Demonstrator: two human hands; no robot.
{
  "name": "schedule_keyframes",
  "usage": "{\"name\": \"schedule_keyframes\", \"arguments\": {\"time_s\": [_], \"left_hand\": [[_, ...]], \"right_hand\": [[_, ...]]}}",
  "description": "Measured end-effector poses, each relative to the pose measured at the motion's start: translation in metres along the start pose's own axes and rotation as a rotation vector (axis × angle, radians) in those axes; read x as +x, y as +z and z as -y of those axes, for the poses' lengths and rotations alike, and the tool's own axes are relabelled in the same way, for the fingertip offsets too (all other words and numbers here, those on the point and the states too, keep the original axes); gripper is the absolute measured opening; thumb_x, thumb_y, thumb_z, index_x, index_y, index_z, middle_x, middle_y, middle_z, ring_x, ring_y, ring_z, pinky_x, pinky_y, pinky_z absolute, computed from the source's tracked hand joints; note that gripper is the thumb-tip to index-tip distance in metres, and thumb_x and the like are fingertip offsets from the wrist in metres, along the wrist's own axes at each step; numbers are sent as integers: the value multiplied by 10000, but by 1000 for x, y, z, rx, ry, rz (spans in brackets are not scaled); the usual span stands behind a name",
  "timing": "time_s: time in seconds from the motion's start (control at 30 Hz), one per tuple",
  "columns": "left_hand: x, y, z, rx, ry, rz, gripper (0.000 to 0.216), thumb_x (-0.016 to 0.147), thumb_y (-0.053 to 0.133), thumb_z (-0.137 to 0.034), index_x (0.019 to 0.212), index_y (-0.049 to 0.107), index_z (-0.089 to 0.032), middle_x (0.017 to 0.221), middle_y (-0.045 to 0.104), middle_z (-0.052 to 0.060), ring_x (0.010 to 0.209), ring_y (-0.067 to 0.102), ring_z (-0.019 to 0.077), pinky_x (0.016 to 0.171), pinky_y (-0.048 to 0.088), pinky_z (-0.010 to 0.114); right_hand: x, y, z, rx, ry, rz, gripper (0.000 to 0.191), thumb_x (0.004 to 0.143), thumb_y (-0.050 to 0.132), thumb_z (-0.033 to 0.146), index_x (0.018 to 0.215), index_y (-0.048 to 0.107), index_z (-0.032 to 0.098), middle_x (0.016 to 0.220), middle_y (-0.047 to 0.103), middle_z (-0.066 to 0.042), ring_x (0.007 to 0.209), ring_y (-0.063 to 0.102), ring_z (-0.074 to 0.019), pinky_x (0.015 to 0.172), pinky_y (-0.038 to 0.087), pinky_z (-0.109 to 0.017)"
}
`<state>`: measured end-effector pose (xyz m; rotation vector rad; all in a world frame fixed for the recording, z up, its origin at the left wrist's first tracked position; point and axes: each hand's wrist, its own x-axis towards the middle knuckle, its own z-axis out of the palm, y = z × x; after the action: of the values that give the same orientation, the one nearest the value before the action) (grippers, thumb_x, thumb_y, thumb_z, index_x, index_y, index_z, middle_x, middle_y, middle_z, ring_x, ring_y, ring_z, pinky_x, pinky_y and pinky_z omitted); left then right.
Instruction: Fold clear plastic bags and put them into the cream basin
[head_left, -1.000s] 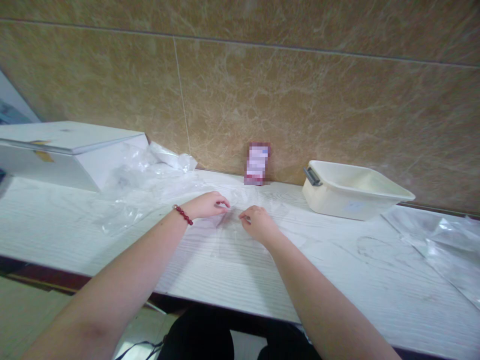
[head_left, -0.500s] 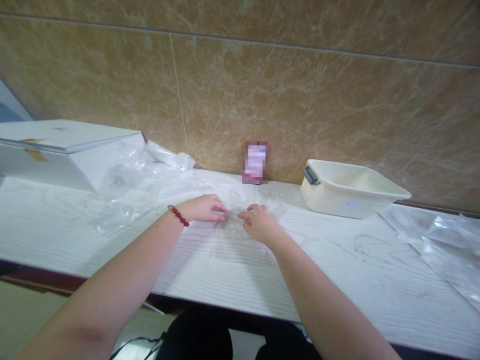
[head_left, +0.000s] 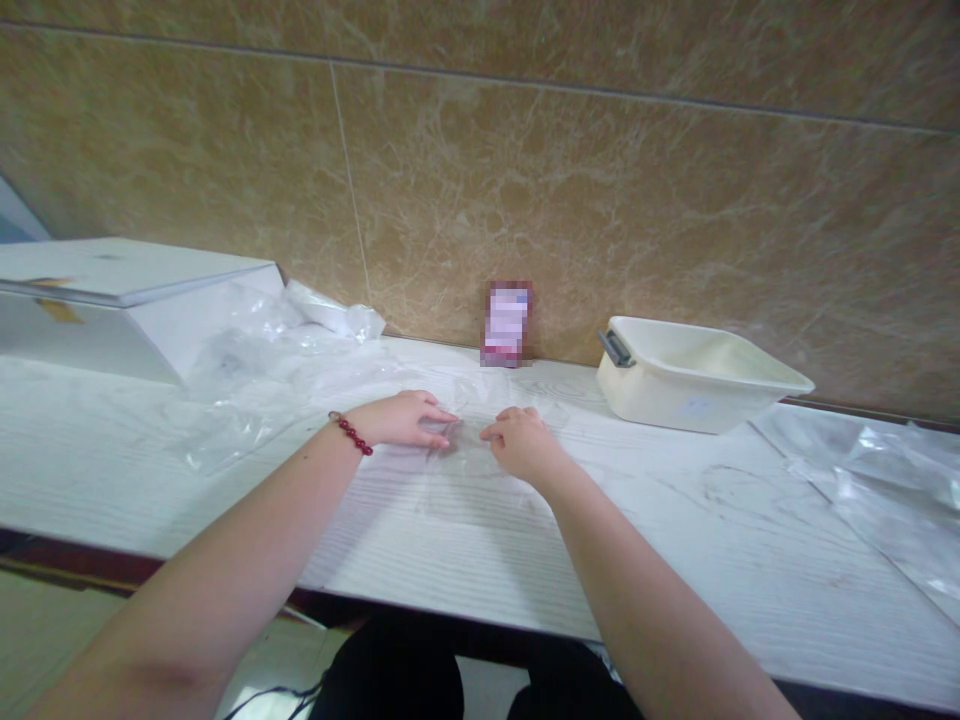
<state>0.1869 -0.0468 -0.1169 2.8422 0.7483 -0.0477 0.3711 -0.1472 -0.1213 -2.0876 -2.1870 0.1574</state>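
A clear plastic bag (head_left: 469, 480) lies flat on the table between and below my hands, its outline faint against the white surface. My left hand (head_left: 401, 420), with a red bead bracelet at the wrist, is at the bag's left side. Its thumb and forefinger point right with a gap between them. Facing it from the right, my right hand (head_left: 521, 445) has its fingers curled in over the bag, closed on the thin film. A small space separates the two hands' fingertips. The fine contact of the fingers with the film is hard to see.
A heap of clear plastic bags (head_left: 247, 390) lies at the left beside a white box (head_left: 150, 330). A blurred-out phone-shaped object (head_left: 506, 325) leans on the tiled wall. At the right stand a cream plastic bin (head_left: 660, 395) and more plastic film (head_left: 885, 490).
Both hands stay almost in place over the bag. The left fingers have stretched slightly further right. The whole view has shifted a little.
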Motion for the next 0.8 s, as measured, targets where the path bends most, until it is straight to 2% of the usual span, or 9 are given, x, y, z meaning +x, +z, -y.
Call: {"name": "schedule_keyframes", "arguments": {"time_s": [0.27,0.43,0.67,0.8], "left_hand": [[-2,-1,-9,58,-35,56,595,674,346,-638,1168,425,-315,1265,378,56,1166,284,233,923,221,311],[-2,3,-13,77,-107,107,642,636,329,-684,1185,381,-355,1335,255,55,1199,207,288,941,176,373],[-5,3,-14,35,-230,178,707,604,356,-697,1223,309,-359,1357,193,74,1195,181,353,907,189,459],[-6,3,-14,26,-238,177,716,592,369,-700,1220,315,-361,1357,191,81,1193,180,362,897,193,473]], "right_hand": [[-2,-6,-3,9,30,11,330,747,360,203,900,628,319,1009,539,-23,936,427,-184,793,311,-306],[-2,-8,-5,16,-5,43,329,744,363,179,888,636,293,980,569,-19,947,448,-165,832,293,-298],[-2,-12,-11,39,25,59,297,754,393,195,875,642,302,960,589,-8,939,470,-166,838,303,-297],[0,-10,-19,34,79,11,302,752,387,203,860,646,313,948,595,-5,927,481,-167,824,323,-299]]}}
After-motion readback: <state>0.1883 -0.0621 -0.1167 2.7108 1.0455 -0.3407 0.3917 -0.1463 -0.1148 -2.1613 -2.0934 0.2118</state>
